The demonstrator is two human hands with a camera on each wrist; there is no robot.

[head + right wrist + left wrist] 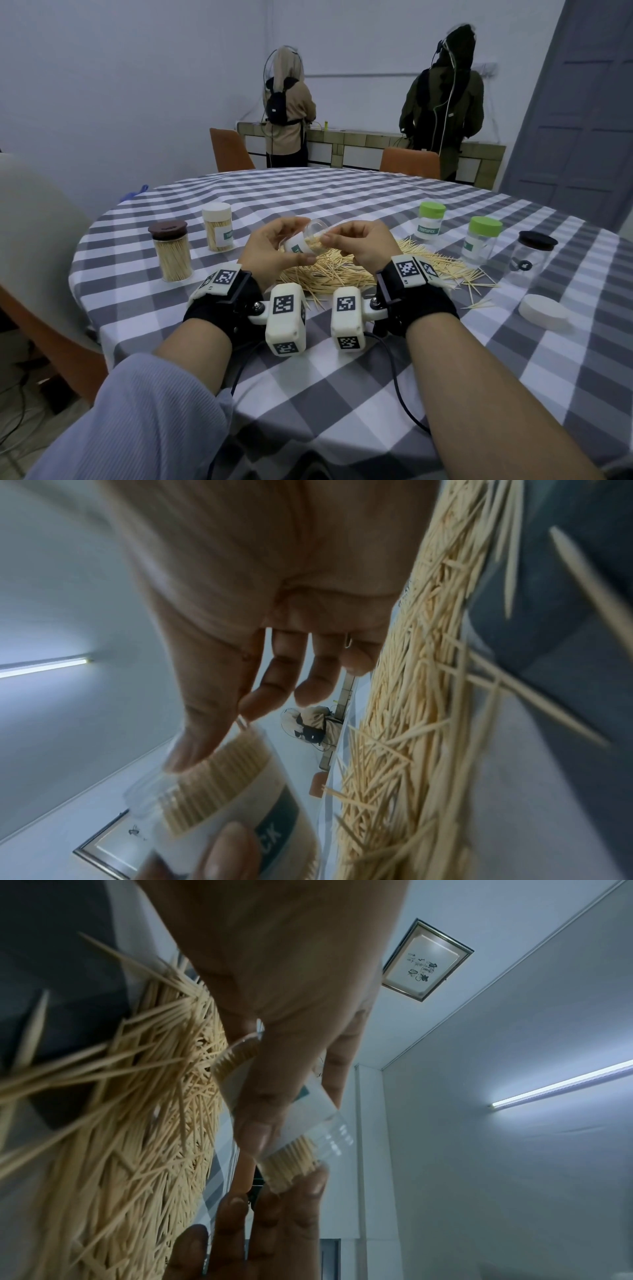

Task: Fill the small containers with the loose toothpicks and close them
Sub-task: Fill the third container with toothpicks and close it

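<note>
My left hand (270,246) grips a small clear container (305,241) with a white label, tilted with its mouth toward the right hand. It is partly filled with toothpicks (291,1158). My right hand (356,240) is at the mouth, thumb and forefinger pinched on the toothpick ends (219,775). In the left wrist view the left hand (274,1069) wraps the container (308,1118). The right wrist view shows the right hand (257,642) above the container (240,813). A pile of loose toothpicks (329,274) lies on the checked tablecloth (342,377) under both hands.
Two closed, full jars stand at the left, brown-lidded (170,253) and white-lidded (218,226). At the right are two green-lidded containers (430,221) (481,241) and a black-lidded jar (532,255). A loose white lid (543,311) lies near the right edge. Two people stand at a far counter.
</note>
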